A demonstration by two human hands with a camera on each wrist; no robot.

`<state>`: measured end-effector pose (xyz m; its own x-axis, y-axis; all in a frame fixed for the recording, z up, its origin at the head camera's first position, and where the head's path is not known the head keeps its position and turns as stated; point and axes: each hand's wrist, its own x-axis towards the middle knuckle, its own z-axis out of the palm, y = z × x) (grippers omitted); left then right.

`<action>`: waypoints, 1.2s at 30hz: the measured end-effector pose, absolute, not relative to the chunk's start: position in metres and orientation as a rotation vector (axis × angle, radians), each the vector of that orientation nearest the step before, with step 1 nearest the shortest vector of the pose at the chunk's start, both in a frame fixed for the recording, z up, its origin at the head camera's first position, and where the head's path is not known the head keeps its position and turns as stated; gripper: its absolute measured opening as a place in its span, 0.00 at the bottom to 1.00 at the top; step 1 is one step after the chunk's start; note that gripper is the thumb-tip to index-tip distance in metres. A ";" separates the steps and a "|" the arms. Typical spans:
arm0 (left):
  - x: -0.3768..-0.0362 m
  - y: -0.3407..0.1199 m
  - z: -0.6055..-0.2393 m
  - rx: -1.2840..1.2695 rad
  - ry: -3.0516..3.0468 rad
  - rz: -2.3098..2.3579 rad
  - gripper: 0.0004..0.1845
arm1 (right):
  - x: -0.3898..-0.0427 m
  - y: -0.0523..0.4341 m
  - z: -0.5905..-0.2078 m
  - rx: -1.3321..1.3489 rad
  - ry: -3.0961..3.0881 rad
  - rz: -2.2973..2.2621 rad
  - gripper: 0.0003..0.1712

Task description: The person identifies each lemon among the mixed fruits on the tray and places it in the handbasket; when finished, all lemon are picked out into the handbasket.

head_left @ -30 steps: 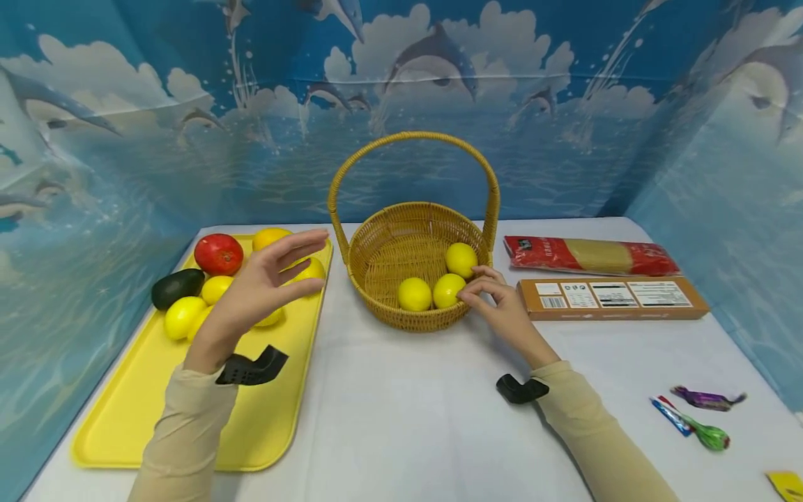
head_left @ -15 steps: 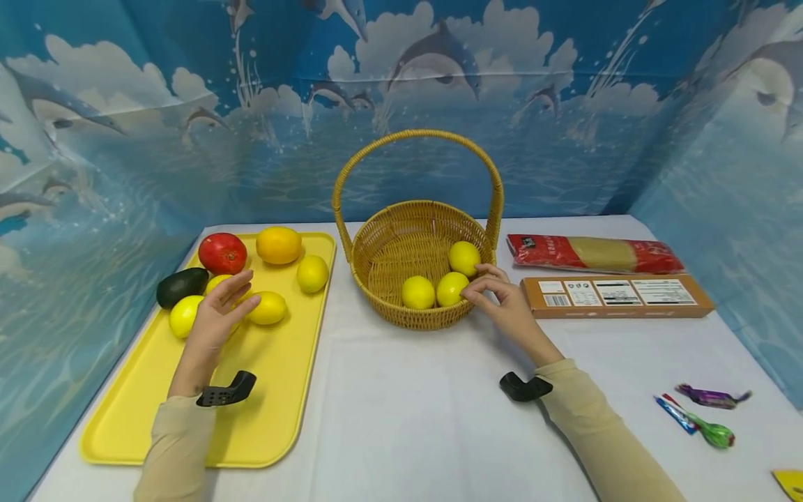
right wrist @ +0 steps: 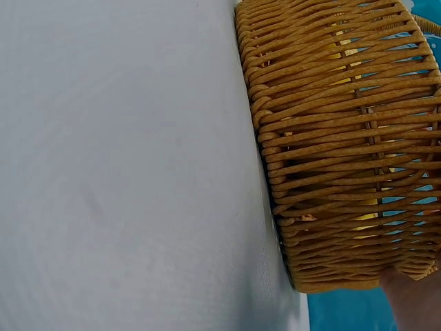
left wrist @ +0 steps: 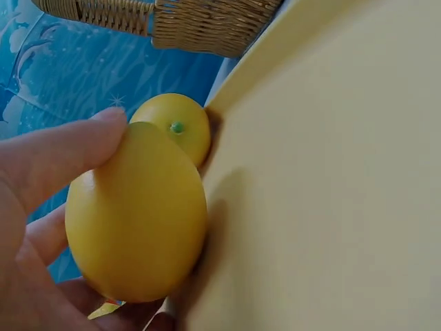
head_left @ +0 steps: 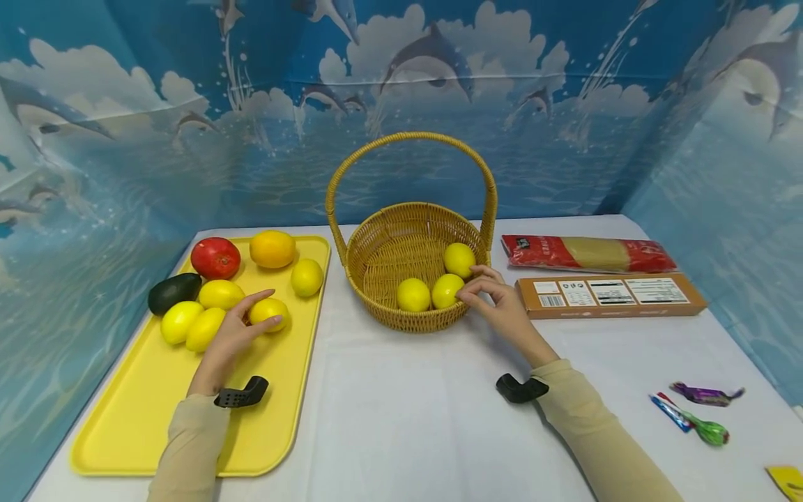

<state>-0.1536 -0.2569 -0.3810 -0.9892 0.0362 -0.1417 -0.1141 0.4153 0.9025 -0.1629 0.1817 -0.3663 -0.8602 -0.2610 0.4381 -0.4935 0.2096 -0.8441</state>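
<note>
Currently a lemon (head_left: 272,312) lies gripped in the left hand (head_left: 233,340), right hand (head_left: 500,307) pinching the basket (head_left: 410,321).

Basket (head_left: 395,256) is golden-brown weave, lemons (head_left: 272,312) and plain tray (head_left: 147,404) left of it all super yellow, backdrop (head_left: 270,164) behind it blue with dolphin print.

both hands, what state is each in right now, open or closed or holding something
Left hand: holding a lemon.
Right hand: at the rim of the basket; whether it grips anything cannot be told.
</note>
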 end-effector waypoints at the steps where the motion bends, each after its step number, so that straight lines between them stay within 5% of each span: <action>1: -0.153 -0.257 -0.382 -0.069 2.518 1.610 0.41 | -0.162 0.181 -0.366 0.721 -2.281 1.713 0.04; 21: -0.146 -0.259 -0.384 -0.096 2.493 1.622 0.47 | -0.159 0.180 -0.373 0.715 -2.290 1.697 0.04; 36: -0.144 -0.196 -0.271 0.401 2.359 1.931 0.37 | -0.163 0.182 -0.369 0.718 -2.278 1.698 0.04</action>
